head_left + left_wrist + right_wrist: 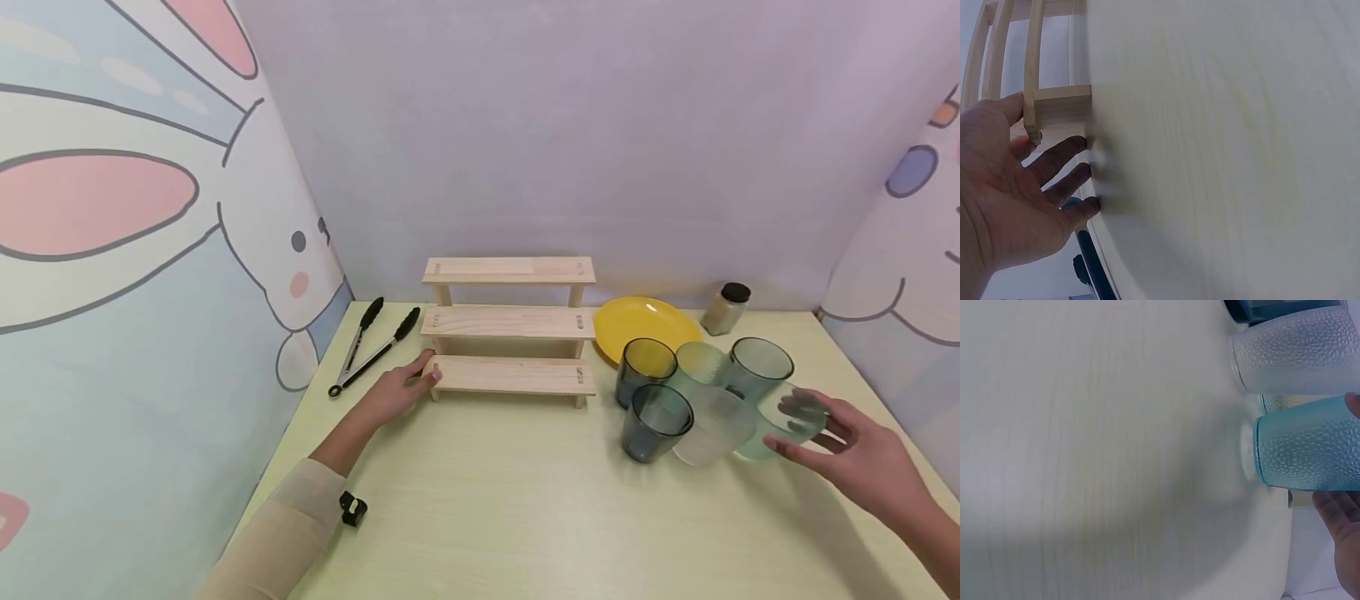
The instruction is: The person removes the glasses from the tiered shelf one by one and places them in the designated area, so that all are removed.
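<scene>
My left hand [397, 392] pinches the left end of the lowest step of a three-tier wooden rack [510, 375]. In the left wrist view, thumb and index finger meet the board's end, while the other fingers [1063, 190] extend loosely below it. On the right, my right hand [862, 454] holds a pale teal pebbled glass [1313, 450] by its sides, thumb and fingers on opposite sides. Beside that glass stands a clear frosted glass [1297, 353]. Dark grey glasses [656, 425] and greenish glasses [761, 367] cluster close by, upright.
A yellow plate [630, 321] lies behind the glasses, with a black-lidded jar [726, 308] to its right. Black-tipped tongs [375, 354] lie spread left of the rack. A small black clip-like object [352, 508] shows at the left sleeve. Walls border the table's back and sides.
</scene>
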### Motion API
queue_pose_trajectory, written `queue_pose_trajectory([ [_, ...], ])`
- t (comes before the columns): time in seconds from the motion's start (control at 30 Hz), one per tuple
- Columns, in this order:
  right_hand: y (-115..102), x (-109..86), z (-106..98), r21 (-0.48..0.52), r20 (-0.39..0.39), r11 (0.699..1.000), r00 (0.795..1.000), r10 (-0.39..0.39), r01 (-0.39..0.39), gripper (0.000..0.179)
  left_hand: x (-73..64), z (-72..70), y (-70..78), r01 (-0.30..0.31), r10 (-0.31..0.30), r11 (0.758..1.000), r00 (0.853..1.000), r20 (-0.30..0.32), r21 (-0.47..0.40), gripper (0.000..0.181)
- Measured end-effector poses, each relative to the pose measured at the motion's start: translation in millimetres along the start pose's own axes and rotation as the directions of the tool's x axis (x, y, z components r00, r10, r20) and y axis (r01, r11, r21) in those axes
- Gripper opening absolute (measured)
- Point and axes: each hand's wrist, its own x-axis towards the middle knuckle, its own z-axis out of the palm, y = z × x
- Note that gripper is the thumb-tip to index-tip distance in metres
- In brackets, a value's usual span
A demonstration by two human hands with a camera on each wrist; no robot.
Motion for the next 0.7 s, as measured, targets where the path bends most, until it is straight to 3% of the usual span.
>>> queue_pose_trajectory([
  [0.57,6.0,-0.5,4.2,-0.11,0.029,0.994,1.0,0.008,-0.004,0.079,-0.4,0.2,0.5,-0.009,0.009,1.0,1.0,-0.001,-0.007,0.076],
  [0.7,6.8,0.6,5.3,-0.086,0.034,0.996,0.999,-0.002,0.005,0.096,2.2,-1.1,-0.3,-0.035,0.035,0.999,0.999,-0.022,0.005,0.077],
])
